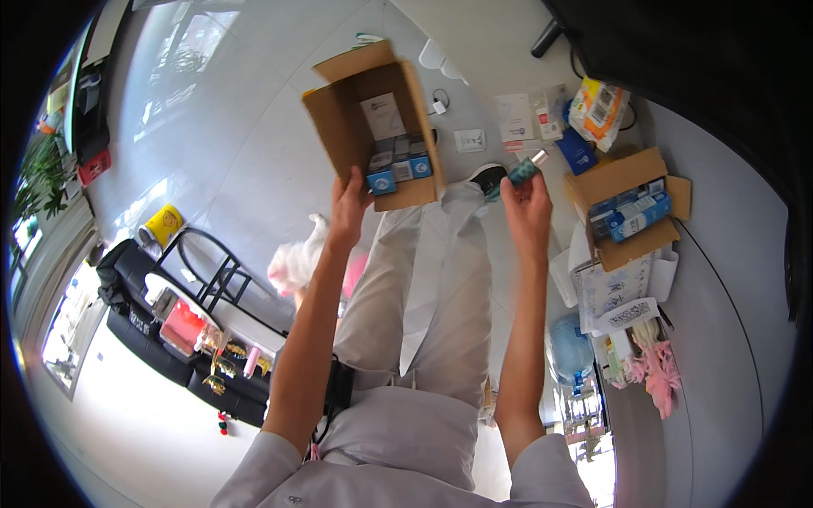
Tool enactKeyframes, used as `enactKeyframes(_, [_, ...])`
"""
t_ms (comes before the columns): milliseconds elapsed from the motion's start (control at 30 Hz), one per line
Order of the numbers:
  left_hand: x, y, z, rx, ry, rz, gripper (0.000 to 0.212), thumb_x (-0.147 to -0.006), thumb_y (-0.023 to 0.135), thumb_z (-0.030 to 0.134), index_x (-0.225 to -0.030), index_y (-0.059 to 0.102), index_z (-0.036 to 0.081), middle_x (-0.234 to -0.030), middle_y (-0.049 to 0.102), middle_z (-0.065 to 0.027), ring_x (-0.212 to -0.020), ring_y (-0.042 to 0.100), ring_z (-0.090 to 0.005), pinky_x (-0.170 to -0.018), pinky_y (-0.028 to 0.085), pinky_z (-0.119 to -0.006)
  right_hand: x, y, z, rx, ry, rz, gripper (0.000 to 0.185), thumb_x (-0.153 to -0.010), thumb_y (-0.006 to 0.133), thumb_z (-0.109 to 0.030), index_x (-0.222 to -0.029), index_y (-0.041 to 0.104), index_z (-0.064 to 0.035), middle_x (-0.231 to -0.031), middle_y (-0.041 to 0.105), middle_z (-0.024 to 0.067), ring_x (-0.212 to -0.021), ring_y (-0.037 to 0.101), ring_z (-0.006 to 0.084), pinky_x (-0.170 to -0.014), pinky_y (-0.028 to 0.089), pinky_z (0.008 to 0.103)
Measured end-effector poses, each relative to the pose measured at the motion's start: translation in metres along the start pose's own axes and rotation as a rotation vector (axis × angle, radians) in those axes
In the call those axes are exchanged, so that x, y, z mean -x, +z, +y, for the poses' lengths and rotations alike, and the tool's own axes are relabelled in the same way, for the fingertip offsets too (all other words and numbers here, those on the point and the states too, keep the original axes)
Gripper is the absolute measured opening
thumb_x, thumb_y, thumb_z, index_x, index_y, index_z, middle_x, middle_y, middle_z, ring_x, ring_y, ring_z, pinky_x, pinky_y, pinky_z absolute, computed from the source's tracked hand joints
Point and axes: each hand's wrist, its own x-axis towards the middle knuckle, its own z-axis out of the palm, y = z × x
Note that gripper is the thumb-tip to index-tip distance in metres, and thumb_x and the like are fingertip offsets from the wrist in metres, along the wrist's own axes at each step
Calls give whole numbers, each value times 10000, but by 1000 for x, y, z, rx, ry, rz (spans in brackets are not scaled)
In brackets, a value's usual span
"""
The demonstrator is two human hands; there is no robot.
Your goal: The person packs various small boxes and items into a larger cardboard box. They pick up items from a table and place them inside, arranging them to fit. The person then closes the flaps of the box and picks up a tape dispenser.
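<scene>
My left hand (349, 206) grips the near left edge of an open cardboard box (343, 117), held up in front of me. Several small blue-and-white cartons (382, 181) stand at its near end, and a white printed card or booklet (383, 116) lies further in. To the right, my right hand (528, 209) holds a green patterned bottle (523, 173) with a silvery cap, its capped end pointing up and right. A second open cardboard box (635, 251) with blue-and-white cartons (640, 214) is right of that hand, on a surface beside me.
Printed cards (514, 117), a blue packet (575, 151) and a yellow-and-white package (599, 113) lie behind the second box. Pink gloves (658, 374) are nearer me. A white furry animal (298, 261) is at my left leg. A black chair (213, 270) stands further left.
</scene>
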Motion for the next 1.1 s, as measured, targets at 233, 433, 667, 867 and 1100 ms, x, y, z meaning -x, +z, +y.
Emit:
enactKeyframes(233, [13, 29, 8, -90, 230, -201, 387, -1045, 433, 277, -1356, 434, 46, -1062, 560, -8, -917, 526, -87, -768, 484, -259, 33, 23, -144, 209, -128, -378, 354, -887, 657, -185, -1137, 491, 4, -661, 592, 128, -585, 617, 275, -549, 490, 394])
enactKeyframes(433, [20, 25, 8, -265, 192, -185, 385, -1050, 416, 310, -1340, 451, 59, -1148, 529, -10, -1056, 530, -109, -921, 485, -330, -11, 88, -121, 562, -119, -241, 516, -934, 610, -265, -1254, 410, 88, -817, 659, 250, -772, 654, 439, -624, 519, 485])
enactKeyframes(667, [18, 17, 8, -79, 222, -182, 388, -1045, 435, 320, -1341, 454, 70, -1174, 551, -15, -1064, 548, -109, -901, 490, -321, 23, 66, -112, 419, -27, -371, 421, -938, 588, -179, -1253, 430, 51, -688, 642, 198, -683, 664, 388, -587, 527, 445])
enactKeyframes(867, [9, -8, 2, -63, 193, -119, 402, -1036, 462, 310, -1371, 451, 88, -1178, 573, -27, -1013, 561, -112, -838, 504, -297, 19, 21, -60, 251, -18, -143, 189, -957, 543, -136, -1117, 524, -37, -627, 578, 76, -544, 547, 183, -545, 436, 328])
enactKeyframes(1100, [17, -27, 12, 182, 68, 145, 397, -1019, 497, 329, -1329, 459, 84, -1192, 509, -45, -1063, 524, -161, -849, 469, -313, -49, 5, 47, 207, 254, -20, 235, -931, 604, -211, -1059, 538, -25, -765, 625, 84, -589, 596, 143, -545, 513, 286])
